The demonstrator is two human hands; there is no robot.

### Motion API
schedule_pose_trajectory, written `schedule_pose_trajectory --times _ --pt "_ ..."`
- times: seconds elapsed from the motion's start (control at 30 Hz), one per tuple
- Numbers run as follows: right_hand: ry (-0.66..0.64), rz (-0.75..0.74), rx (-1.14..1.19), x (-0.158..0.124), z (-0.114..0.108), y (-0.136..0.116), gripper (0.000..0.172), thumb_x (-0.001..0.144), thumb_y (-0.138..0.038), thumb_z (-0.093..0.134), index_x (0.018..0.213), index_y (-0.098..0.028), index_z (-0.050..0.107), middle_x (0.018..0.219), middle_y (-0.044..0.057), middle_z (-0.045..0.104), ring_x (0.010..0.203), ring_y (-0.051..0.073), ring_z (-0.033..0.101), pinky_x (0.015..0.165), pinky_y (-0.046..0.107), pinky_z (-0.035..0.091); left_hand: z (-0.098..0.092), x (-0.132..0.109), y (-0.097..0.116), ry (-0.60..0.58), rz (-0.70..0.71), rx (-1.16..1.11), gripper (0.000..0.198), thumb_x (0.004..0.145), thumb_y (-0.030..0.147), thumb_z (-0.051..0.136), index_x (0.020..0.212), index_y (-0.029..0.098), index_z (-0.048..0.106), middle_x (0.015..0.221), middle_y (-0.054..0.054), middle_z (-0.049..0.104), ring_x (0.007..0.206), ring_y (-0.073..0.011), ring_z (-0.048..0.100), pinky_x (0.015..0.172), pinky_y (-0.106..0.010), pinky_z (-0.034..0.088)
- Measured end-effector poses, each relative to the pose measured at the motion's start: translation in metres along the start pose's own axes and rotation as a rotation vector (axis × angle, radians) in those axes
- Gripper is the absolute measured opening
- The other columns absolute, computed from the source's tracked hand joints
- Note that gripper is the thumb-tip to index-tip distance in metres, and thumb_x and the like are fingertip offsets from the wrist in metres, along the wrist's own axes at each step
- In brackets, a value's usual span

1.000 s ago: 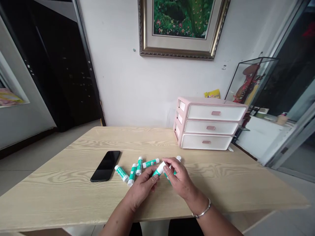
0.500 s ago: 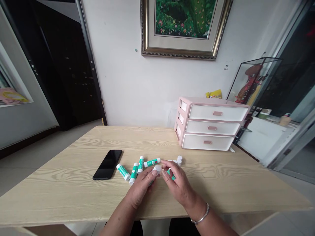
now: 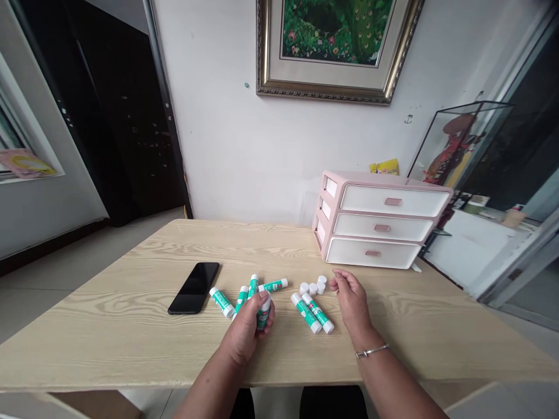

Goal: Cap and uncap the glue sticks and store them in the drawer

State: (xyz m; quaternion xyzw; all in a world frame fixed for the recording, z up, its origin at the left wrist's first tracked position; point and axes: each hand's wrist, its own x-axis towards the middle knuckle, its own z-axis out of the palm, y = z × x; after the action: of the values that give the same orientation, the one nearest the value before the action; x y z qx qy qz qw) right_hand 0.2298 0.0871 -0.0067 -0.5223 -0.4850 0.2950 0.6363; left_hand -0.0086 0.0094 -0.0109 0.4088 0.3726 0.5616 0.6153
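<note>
My left hand [image 3: 250,329] is wrapped round an upright glue stick [image 3: 263,317] with a green label and a white top, the thumb resting near that top. Part of the stick is hidden by the fingers. My right hand [image 3: 353,299] hovers to the right of several small white caps [image 3: 313,288], its fingers loosely bent and apart, with nothing visible in them. Two glue sticks [image 3: 312,314] lie side by side between my hands. Left of and behind my left hand, several more glue sticks [image 3: 222,302] lie on the table.
A black phone [image 3: 194,288] lies on the wooden table [image 3: 131,343] at the left. At the back right stands a pink and white drawer unit [image 3: 379,224] with a yellow packet [image 3: 385,167] on or behind its top. A framed picture [image 3: 323,90] hangs above.
My right hand has moved right, away from the glue stick in my left hand, to beside the white caps. The two sticks between my hands now show fully. The view has shifted slightly.
</note>
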Motion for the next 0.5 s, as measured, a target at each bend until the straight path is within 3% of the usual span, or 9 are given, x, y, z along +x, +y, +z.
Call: schedule_pose_trajectory --times 0.23,0.5 --pt "-0.066 -0.006 -0.01 -0.004 0.005 0.013 0.044 0.083 -0.057 0.062 0.098 -0.017 0.069 0.074 0.004 0.069 0.072 0.021 0.064 0.071 0.033 0.053 -0.005 0.001 -0.005 -0.009 0.008 -0.003 0.053 0.086 0.061 0.045 0.056 0.019 0.049 0.049 0.004 0.039 0.039 -0.0064 0.031 0.038 -0.021 0.015" --pt "-0.05 -0.014 -0.058 -0.005 0.005 0.014 0.043 0.084 -0.056 0.06 0.098 -0.017 0.07 0.072 0.005 0.069 0.07 0.022 0.065 0.068 0.034 0.054 -0.005 0.0 -0.004 -0.01 0.04 0.024 0.051 0.084 0.06 0.049 0.053 0.019 0.047 0.047 0.004 0.04 0.038 -0.0057 0.03 0.038 -0.02 0.016"
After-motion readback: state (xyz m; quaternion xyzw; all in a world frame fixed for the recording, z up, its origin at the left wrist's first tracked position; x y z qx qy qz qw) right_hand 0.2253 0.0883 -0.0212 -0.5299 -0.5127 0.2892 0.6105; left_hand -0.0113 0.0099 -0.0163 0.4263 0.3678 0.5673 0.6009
